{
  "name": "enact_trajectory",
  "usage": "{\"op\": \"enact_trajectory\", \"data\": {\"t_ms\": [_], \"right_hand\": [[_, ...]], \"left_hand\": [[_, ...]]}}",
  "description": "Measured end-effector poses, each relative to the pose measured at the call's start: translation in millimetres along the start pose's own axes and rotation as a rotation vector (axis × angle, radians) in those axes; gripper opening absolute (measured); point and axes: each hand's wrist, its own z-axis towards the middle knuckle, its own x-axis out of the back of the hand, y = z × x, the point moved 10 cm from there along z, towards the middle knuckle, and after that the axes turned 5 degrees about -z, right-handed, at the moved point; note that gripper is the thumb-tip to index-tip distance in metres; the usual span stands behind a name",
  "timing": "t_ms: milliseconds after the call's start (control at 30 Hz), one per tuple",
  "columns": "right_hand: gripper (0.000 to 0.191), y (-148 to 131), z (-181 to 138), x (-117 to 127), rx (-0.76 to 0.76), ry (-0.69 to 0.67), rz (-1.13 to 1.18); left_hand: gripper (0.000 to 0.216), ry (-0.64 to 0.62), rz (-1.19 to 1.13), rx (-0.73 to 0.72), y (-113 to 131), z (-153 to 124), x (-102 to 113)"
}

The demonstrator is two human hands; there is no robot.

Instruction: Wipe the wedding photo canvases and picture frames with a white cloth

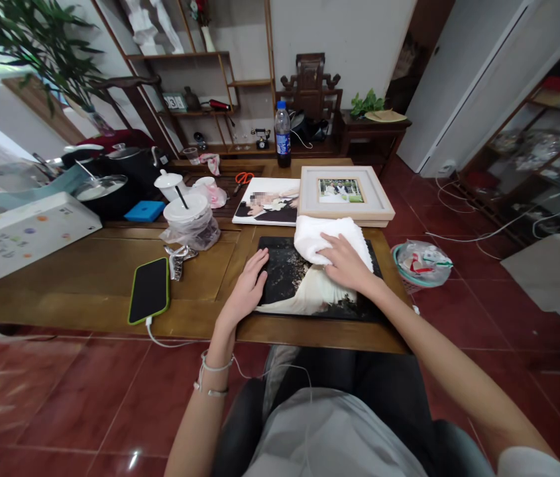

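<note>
A dark photo panel (280,265) with a pale dress printed on it lies on the wooden table in front of me. My left hand (248,287) rests along the panel's left edge, fingers stretched out and holding nothing. Toward the panel's upper right, a folded white towel (317,235) is under my right hand (346,263). The fingers of that hand press and grip the towel against the panel; their tips are partly sunk in its folds. The towel covers the panel's upper right part.
Behind the panel lie a wedding photo print (267,205) and a light wooden frame (383,199). A bottle (283,136) stands farther back, near orange scissors (244,177). Left are a lidded cup in a bag (190,222), a corded phone (149,291) and a blue box (144,211). A bin (421,264) is at right.
</note>
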Motion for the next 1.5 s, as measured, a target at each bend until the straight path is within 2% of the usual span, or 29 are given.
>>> {"op": "enact_trajectory", "data": {"t_ms": [100,300,400,467,567,700,767,800,900,967,1067,1167,1233,1333,1400,1500], "right_hand": [[0.047,-28,-8,-3,0.046,-0.021,-0.017],[0.029,-115,-74,-9,0.261,-0.164,0.053],[0.027,-128,-94,-3,0.33,-0.204,0.095],[0.035,-117,-95,3,0.339,-0.198,0.136],[0.048,-78,-80,9,0.279,-0.126,0.151],[0.045,-10,-40,9,0.026,0.005,0.039],[0.046,6,-22,7,-0.083,0.031,-0.016],[0.046,6,-15,6,-0.114,0.033,-0.036],[0.044,-29,-5,-1,-0.096,-0.002,-0.06],[0.037,-71,-11,-10,-0.003,-0.046,-0.046],[0.027,-135,-33,-15,0.235,-0.044,-0.009],[0.026,-163,-56,-14,0.375,-0.055,0.028],[0.024,-159,-68,-10,0.388,-0.088,0.069],[0.029,-135,-86,-1,0.34,-0.145,0.151],[0.037,-108,-96,6,0.256,-0.138,0.169],[0.043,-52,-103,15,0.05,-0.063,0.09]], "left_hand": [[0.042,0.001,-0.008,0.005,-2,0,0],[0.041,0.01,-0.017,0.01,-1,-1,0],[0.042,0.013,-0.017,-0.009,3,-1,1],[0.042,0.01,-0.01,-0.006,3,-1,0],[0.042,0.011,-0.002,0.011,1,-1,0],[0.042,0.014,0.002,0.002,1,0,-1],[0.042,0.017,0.0,0.007,1,0,-1],[0.042,0.019,-0.007,0.014,1,0,0],[0.043,0.026,-0.06,0.046,3,0,3],[0.044,0.048,-0.124,0.063,7,-1,7],[0.044,0.097,-0.205,0.067,14,-2,15],[0.045,0.108,-0.213,0.067,19,-2,16],[0.046,0.1,-0.185,0.065,19,-2,14],[0.044,0.07,-0.095,0.045,19,-1,8],[0.041,0.04,-0.017,0.018,20,-1,3],[0.038,0.014,0.044,-0.04,24,0,-1]]}}
